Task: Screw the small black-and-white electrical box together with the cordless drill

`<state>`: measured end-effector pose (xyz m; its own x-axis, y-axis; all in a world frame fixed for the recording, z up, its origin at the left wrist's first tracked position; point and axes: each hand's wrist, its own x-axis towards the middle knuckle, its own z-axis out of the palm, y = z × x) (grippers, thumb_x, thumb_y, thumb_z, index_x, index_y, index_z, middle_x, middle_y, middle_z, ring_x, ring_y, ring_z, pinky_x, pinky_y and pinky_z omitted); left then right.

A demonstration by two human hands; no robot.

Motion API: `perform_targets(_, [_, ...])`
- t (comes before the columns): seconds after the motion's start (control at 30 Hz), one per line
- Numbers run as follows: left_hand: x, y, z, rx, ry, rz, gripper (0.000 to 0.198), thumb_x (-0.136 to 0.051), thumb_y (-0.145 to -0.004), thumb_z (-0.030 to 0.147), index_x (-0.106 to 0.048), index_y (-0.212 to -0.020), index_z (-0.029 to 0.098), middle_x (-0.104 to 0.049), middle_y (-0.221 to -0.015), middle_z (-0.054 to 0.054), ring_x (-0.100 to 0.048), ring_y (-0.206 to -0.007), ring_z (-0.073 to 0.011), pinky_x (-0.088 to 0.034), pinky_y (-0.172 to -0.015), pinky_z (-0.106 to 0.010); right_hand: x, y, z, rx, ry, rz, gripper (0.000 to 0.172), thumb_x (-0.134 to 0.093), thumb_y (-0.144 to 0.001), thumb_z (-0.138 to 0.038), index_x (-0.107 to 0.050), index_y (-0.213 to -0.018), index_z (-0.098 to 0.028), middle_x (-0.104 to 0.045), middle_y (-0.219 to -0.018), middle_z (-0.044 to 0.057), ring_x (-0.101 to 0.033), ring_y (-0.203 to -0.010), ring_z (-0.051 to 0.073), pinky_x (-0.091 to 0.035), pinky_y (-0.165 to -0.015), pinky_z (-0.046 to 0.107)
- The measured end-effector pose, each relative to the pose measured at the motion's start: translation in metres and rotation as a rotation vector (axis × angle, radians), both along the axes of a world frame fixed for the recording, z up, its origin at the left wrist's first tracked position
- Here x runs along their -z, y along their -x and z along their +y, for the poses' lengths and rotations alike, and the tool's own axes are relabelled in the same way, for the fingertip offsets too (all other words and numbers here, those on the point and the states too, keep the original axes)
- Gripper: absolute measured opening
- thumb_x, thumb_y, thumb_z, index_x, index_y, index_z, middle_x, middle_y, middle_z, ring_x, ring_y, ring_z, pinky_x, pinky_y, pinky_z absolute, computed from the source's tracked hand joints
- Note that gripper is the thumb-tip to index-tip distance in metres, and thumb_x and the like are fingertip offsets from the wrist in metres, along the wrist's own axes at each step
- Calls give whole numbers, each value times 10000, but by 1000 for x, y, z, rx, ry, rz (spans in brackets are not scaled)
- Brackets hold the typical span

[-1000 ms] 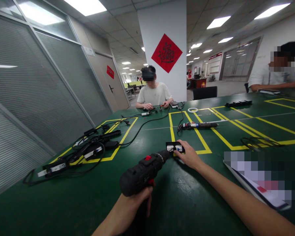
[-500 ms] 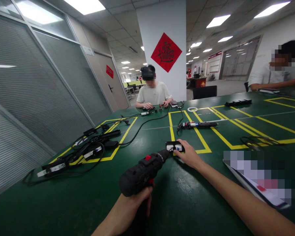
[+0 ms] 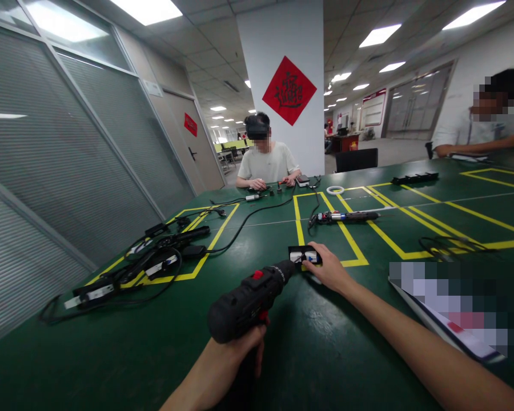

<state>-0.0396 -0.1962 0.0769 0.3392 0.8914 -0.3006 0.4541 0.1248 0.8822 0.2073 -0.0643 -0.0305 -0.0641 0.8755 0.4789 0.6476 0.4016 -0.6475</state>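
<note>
My left hand (image 3: 239, 347) is wrapped round the handle of a black cordless drill (image 3: 245, 302) with red buttons. The drill points forward and to the right, its chuck close to a small black part with white and blue pieces inside (image 3: 297, 257). Fingers of my right hand (image 3: 329, 267) grip that part from its right side, just above the green table (image 3: 154, 348). The drill's tip meets or nearly meets the part; I cannot tell exact contact. The lower handle of the drill is hidden behind my left hand.
Black devices with cables (image 3: 154, 257) lie at the left within yellow tape. A pen-like tool (image 3: 346, 217) and a white tape ring (image 3: 335, 190) lie beyond my hands. A blurred flat panel (image 3: 437, 325) is at right. One person (image 3: 268, 162) sits opposite, another (image 3: 454, 134) at right.
</note>
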Motion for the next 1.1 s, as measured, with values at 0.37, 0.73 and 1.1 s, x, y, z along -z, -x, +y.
perform_targets(0.37, [-6, -1, 0, 2, 30, 10, 382, -414, -832, 439, -588, -922, 112, -602, -596, -36, -542, -593, -173, -395, -642, -298, 0, 1, 2, 1, -4, 9, 456, -566, -786, -349, -446, -1207, -220, -538, -1124, 67, -539, -1001, 216, -415, -891, 346])
perform_targets(0.73, [1, -2, 1, -61, 21, -6, 398, -427, -805, 461, -538, -965, 114, -576, -550, -8, -526, -551, -169, -393, -620, -299, -1, 0, 0, -2, -4, -3, 441, -561, -797, -350, -447, -1203, -221, -538, -1128, 71, -540, -1008, 223, -420, -889, 351])
perform_targets(1.1, [2, -1, 0, -56, 29, -22, 369, -433, -818, 455, -558, -919, 122, -581, -570, -17, -534, -556, -167, -396, -606, -293, 0, 1, 0, 5, 0, -8, 447, -563, -795, -351, -442, -1206, -224, -534, -1128, 69, -538, -1007, 223, -419, -896, 355])
